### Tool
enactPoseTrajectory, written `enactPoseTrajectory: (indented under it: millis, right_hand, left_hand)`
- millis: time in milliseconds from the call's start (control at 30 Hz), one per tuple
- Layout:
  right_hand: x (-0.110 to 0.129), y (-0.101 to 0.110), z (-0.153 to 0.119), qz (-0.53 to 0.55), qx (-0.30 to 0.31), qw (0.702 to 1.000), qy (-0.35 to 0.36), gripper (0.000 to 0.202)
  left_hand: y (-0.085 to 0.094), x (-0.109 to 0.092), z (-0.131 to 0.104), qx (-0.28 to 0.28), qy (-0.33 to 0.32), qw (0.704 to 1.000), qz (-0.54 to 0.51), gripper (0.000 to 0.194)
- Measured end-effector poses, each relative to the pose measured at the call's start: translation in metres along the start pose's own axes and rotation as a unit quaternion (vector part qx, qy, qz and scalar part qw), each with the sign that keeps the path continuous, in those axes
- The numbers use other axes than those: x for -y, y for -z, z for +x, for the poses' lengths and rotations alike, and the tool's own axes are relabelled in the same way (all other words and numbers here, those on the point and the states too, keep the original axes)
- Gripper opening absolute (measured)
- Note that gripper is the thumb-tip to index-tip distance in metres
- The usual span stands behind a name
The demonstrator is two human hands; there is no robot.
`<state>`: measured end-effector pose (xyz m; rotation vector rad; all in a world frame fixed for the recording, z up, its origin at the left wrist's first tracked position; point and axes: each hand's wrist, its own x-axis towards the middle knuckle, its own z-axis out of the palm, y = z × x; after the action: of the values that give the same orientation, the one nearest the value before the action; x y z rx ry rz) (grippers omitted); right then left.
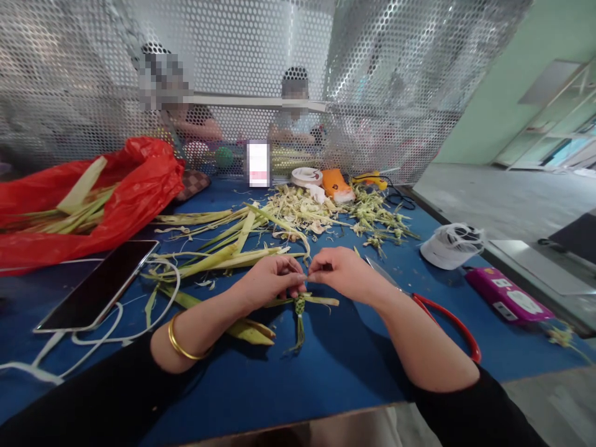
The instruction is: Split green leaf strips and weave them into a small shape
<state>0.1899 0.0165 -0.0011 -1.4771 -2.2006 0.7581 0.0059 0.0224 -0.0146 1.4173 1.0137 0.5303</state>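
Note:
My left hand (272, 279), with a gold bangle at the wrist, is closed, its fingertips at the top of a small green woven leaf piece (300, 303). Loose strands like a tassel trail from the piece's lower end, below a pale tie. Thumb and finger of my right hand (338, 270) are pinched right beside the left fingertips; whatever lies between them is too small to make out. A pale leaf strip (326, 301) runs behind the woven piece. Red-handled scissors (449, 316) lie by my right forearm, their blades partly hidden. Under my left wrist sits a folded green leaf (251, 332).
Leaf scraps (298, 211) and long leaf strips (228, 257) cover the table's middle. At left are a red plastic bag (153, 174), a phone (100, 285) and a white cable (174, 285). A white roll (451, 245) and purple packet (507, 295) sit right. Behind perforated mesh are two people.

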Motion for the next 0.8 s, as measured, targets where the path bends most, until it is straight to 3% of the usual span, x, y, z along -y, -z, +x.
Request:
enactPoseTrajectory:
  millis: [167, 333, 433, 567, 700, 800]
  right_hand:
    - [0.005, 0.005, -0.006, 0.036, 0.030, 0.999, 0.016, 0.009]
    - [0.007, 0.004, -0.009, 0.063, 0.071, 0.994, 0.045, 0.006]
    - [0.005, 0.003, -0.006, 0.096, 0.053, 0.994, 0.027, 0.008]
    - [0.001, -0.008, 0.002, 0.198, -0.048, 0.978, -0.031, 0.015]
    - [-0.004, -0.024, 0.009, 0.230, -0.022, 0.973, -0.020, 0.021]
    - [-0.008, -0.032, 0.011, 0.209, -0.010, 0.978, -0.015, 0.020]
  left_hand:
    - [0.002, 0.002, 0.001, -0.036, 0.006, 0.999, -0.010, 0.022]
    - [0.005, 0.001, 0.000, -0.033, 0.013, 0.999, -0.002, 0.017]
    - [0.006, -0.001, -0.001, -0.045, 0.005, 0.999, 0.029, 0.015]
    - [0.007, 0.000, 0.000, -0.050, -0.055, 0.994, 0.080, 0.009]
    - [0.007, 0.002, -0.001, -0.077, -0.103, 0.978, 0.161, 0.009]
    - [0.006, 0.003, -0.003, -0.119, -0.163, 0.941, 0.273, 0.013]
